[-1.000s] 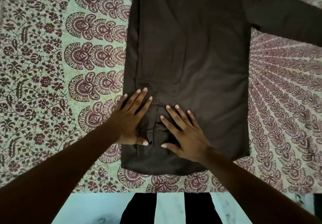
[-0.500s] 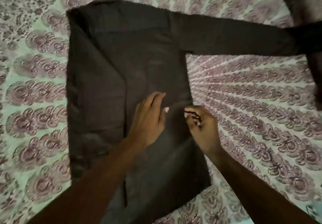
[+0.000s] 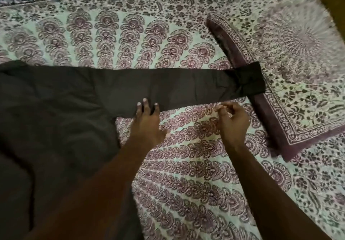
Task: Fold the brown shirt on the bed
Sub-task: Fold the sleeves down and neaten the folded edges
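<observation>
Two bare forearms reach in from the near edge over the patterned bed (image 3: 186,174). Left hand (image 3: 147,122) is flat, straight fingers resting on the sleeve's (image 3: 168,86) lower edge. Right hand (image 3: 233,120) is curled just below that edge; cannot tell if it pinches cloth. The brown shirt (image 3: 56,118) lies flat at left, its sleeve stretched right and the cuff (image 3: 250,81) on a pillow (image 3: 291,53).

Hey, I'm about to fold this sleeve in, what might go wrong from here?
The cuff lies up over the pillow edge, so it may snag or bunch as the sleeve swings in. Only fingertips of the left hand pin the sleeve near the armpit, so the brown shirt may slide and crease.
</observation>
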